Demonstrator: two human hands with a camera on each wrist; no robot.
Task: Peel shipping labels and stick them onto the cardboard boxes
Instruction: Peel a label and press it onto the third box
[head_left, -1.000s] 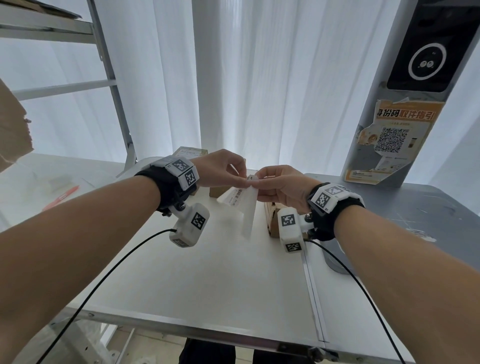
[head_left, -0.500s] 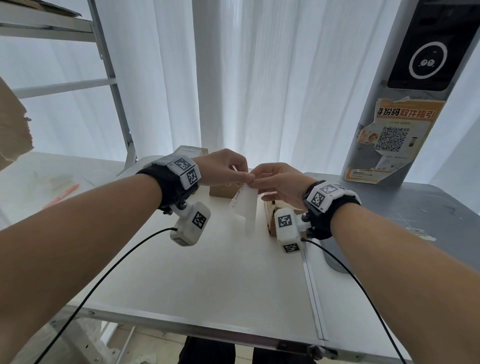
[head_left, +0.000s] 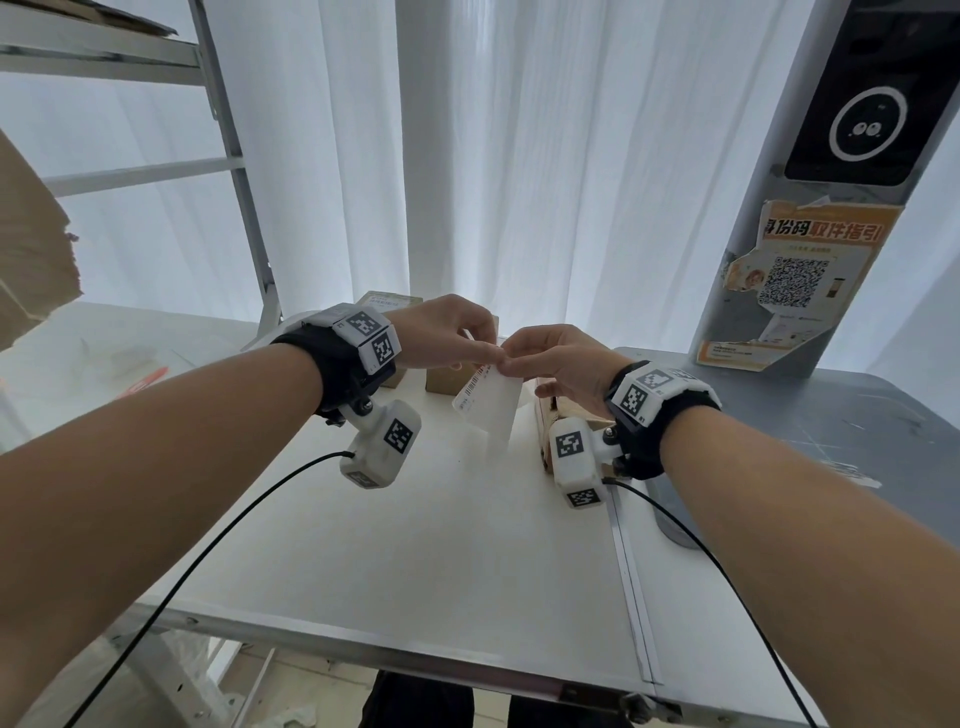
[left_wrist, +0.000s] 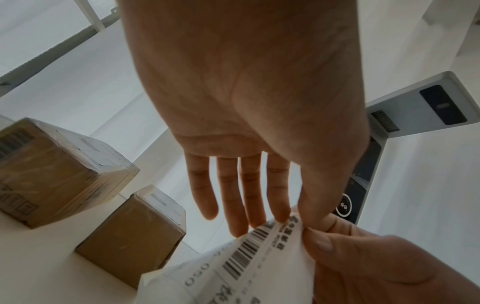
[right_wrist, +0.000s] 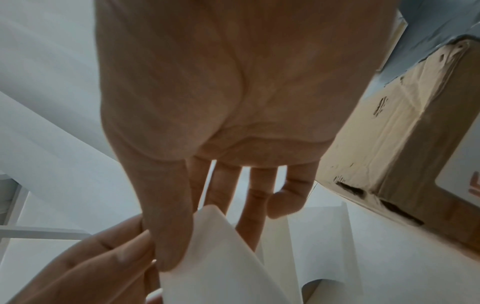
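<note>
A white shipping label (head_left: 470, 396) with a barcode hangs between my two hands above the white table (head_left: 415, 545). My left hand (head_left: 491, 356) pinches its top corner with thumb and forefinger; in the left wrist view the printed label (left_wrist: 246, 257) shows under the left hand (left_wrist: 293, 220). My right hand (head_left: 511, 364) pinches the plain white backing (right_wrist: 221, 257) of the label next to it. Three brown cardboard boxes stand beyond: one labelled box (head_left: 387, 301) behind the left wrist, one box (head_left: 444, 376) under the left hand, one box (right_wrist: 402, 154) beneath the right hand.
A loose white backing sheet (right_wrist: 324, 236) lies on the table by the right-hand box. A grey kiosk post (head_left: 810, 260) with an orange poster stands at the back right on a grey table (head_left: 857, 415). A metal shelf frame (head_left: 234, 156) rises at the left.
Both hands stay pinched together at the same spot. The hanging sheet has swung up a little and hangs shorter below the fingers than before.
</note>
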